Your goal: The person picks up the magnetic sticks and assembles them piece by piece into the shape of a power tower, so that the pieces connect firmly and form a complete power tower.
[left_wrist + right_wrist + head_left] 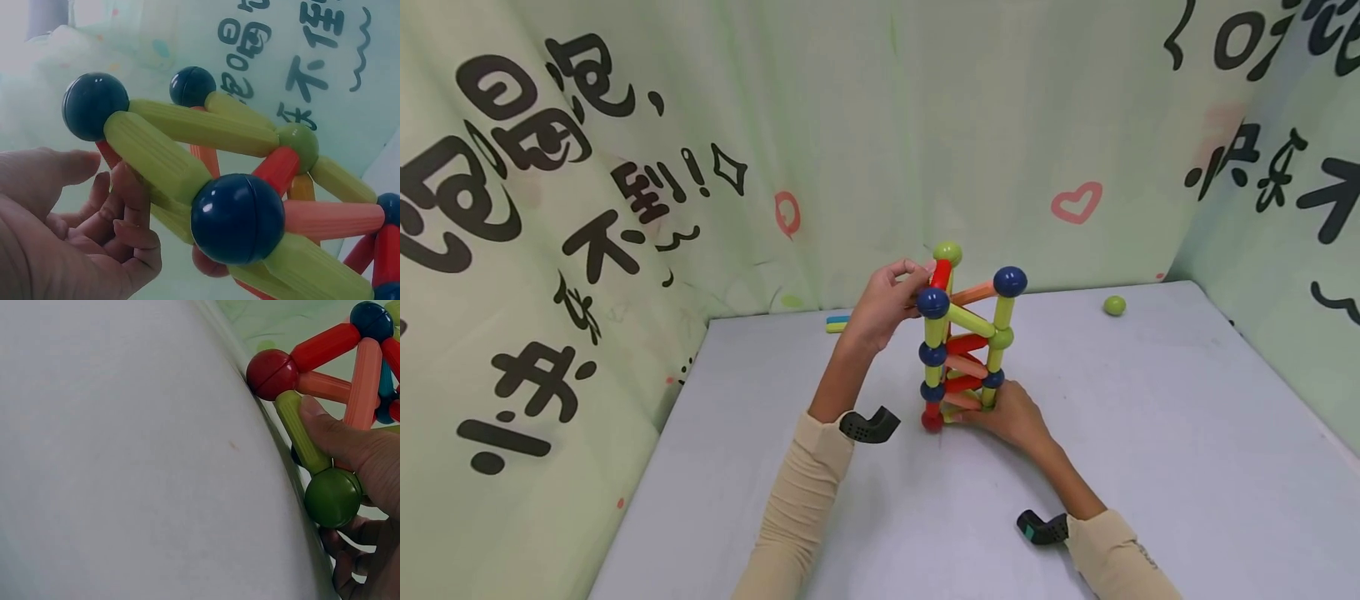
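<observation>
A tower of magnetic rods and balls stands on the table, with dark blue balls at its upper corners and a red ball at one foot. My left hand is at its top left, the thumb and fingers around a red rod just below a blue ball. Low on the right side, my right hand grips the base. Its thumb lies on a yellow-green rod between the red ball and a green ball; the other fingers are partly hidden behind the tower.
A loose green ball lies at the back right of the white table. Near the back edge, a blue rod and a yellow-green rod lie together behind the left wrist. Printed curtains hang behind and beside the table.
</observation>
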Tool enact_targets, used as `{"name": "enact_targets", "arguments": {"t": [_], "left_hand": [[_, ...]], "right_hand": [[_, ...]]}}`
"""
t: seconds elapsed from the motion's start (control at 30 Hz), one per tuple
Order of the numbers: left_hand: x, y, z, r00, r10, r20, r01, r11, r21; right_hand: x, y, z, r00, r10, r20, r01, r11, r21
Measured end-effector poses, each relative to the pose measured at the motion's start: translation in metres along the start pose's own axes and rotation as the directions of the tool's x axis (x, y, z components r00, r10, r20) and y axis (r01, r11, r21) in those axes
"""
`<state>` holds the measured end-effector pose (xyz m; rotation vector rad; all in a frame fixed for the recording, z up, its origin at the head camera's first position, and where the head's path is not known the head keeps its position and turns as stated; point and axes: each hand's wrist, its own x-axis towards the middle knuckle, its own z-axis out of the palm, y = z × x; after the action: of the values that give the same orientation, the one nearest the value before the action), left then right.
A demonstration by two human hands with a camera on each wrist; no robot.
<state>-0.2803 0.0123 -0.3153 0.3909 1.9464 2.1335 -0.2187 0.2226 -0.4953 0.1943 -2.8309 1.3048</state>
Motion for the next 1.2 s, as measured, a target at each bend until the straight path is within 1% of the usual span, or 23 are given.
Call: {"name": "enact_targets", "arguments": {"t": [0.1, 0.17, 0.2, 0.27, 0.3, 0.33, 0.37, 0.4, 0.47, 0.53, 0.57, 0.63, 0.73, 0.8, 0.87, 0.93, 0.97, 1.0, 1.03, 1.07, 1.1, 1.13, 1.2], "left_hand": [[0.004, -0.006, -0.007, 0.999, 0.009, -0.046, -0.007, 0.999, 0.039], [0.01, -0.014, -0.014, 0.996, 0.009, -0.087, -0.002, 0.997, 0.08], [0.014, -0.02, -0.018, 0.994, 0.009, -0.111, 0.004, 0.993, 0.12], [0.022, -0.036, -0.028, 0.986, 0.01, -0.164, 0.029, 0.971, 0.236], [0.027, -0.047, -0.033, 0.982, 0.014, -0.189, 0.045, 0.952, 0.302], [0.031, -0.059, -0.039, 0.977, 0.026, -0.213, 0.058, 0.923, 0.381], [0.035, -0.071, -0.044, 0.971, 0.042, -0.236, 0.074, 0.884, 0.461], [0.038, -0.084, -0.049, 0.965, 0.049, -0.258, 0.099, 0.841, 0.532], [0.044, -0.11, -0.059, 0.959, 0.058, -0.278, 0.145, 0.742, 0.655], [0.047, -0.132, -0.065, 0.956, 0.053, -0.29, 0.19, 0.641, 0.744], [0.048, -0.14, -0.067, 0.955, 0.037, -0.296, 0.215, 0.604, 0.768], [0.048, -0.153, -0.069, 0.952, 0.003, -0.305, 0.255, 0.545, 0.799], [0.048, -0.164, -0.071, 0.943, -0.019, -0.331, 0.298, 0.485, 0.822], [0.047, -0.167, -0.071, 0.945, 0.004, -0.328, 0.295, 0.429, 0.854], [0.047, -0.169, -0.071, 0.945, 0.03, -0.324, 0.293, 0.358, 0.887], [0.047, -0.169, -0.071, 0.948, 0.053, -0.315, 0.286, 0.297, 0.911], [0.047, -0.168, -0.071, 0.948, 0.059, -0.312, 0.285, 0.28, 0.917], [0.046, -0.167, -0.07, 0.947, 0.065, -0.314, 0.284, 0.288, 0.915], [0.046, -0.165, -0.069, 0.946, 0.072, -0.316, 0.28, 0.308, 0.909], [0.045, -0.161, -0.068, 0.944, 0.091, -0.316, 0.266, 0.351, 0.898], [0.044, -0.157, -0.067, 0.943, 0.12, -0.311, 0.237, 0.417, 0.878], [0.043, -0.149, -0.065, 0.94, 0.151, -0.307, 0.197, 0.495, 0.846], [0.039, -0.131, -0.059, 0.928, 0.223, -0.297, 0.078, 0.665, 0.742]], "right_hand": [[0.0, 0.0, -0.001, 1.0, 0.015, -0.007, -0.015, 0.999, -0.029], [0.0, 0.0, -0.003, 1.0, 0.025, -0.015, -0.026, 0.999, -0.041], [0.001, 0.0, -0.004, 1.0, 0.026, -0.016, -0.027, 0.999, -0.041], [0.001, 0.0, -0.004, 0.999, 0.025, -0.021, -0.026, 0.999, -0.037], [0.002, 0.0, -0.004, 0.999, 0.022, -0.024, -0.023, 0.999, -0.035], [0.002, 0.0, -0.004, 0.999, 0.016, -0.028, -0.017, 0.999, -0.035], [0.002, 0.0, -0.003, 0.999, 0.015, -0.033, -0.016, 0.999, -0.032], [0.002, 0.0, -0.002, 0.999, 0.016, -0.036, -0.017, 0.999, -0.03], [0.001, -0.001, 0.0, 0.999, 0.023, -0.048, -0.024, 0.999, -0.03], [0.0, -0.003, 0.003, 0.997, 0.031, -0.065, -0.033, 0.999, -0.026], [-0.001, -0.004, 0.004, 0.997, 0.038, -0.073, -0.039, 0.999, -0.024], [-0.002, -0.005, 0.006, 0.995, 0.04, -0.087, -0.043, 0.999, -0.028], [-0.002, -0.006, 0.008, 0.994, 0.041, -0.104, -0.045, 0.998, -0.032], [-0.001, -0.007, 0.009, 0.993, 0.037, -0.109, -0.041, 0.998, -0.037], [-0.001, -0.008, 0.009, 0.993, 0.033, -0.117, -0.037, 0.999, -0.04], [-0.001, -0.009, 0.01, 0.992, 0.027, -0.125, -0.032, 0.999, -0.042], [-0.001, -0.009, 0.01, 0.992, 0.023, -0.127, -0.029, 0.999, -0.044], [-0.002, -0.01, 0.01, 0.991, 0.02, -0.129, -0.026, 0.999, -0.047], [-0.002, -0.01, 0.011, 0.991, 0.02, -0.132, -0.026, 0.999, -0.047], [-0.003, -0.01, 0.011, 0.991, 0.018, -0.136, -0.025, 0.998, -0.05], [-0.003, -0.01, 0.011, 0.99, 0.017, -0.138, -0.025, 0.998, -0.053], [-0.004, -0.009, 0.011, 0.99, 0.02, -0.142, -0.029, 0.998, -0.057], [-0.004, -0.009, 0.011, 0.988, 0.032, -0.153, -0.042, 0.997, -0.064]]}}
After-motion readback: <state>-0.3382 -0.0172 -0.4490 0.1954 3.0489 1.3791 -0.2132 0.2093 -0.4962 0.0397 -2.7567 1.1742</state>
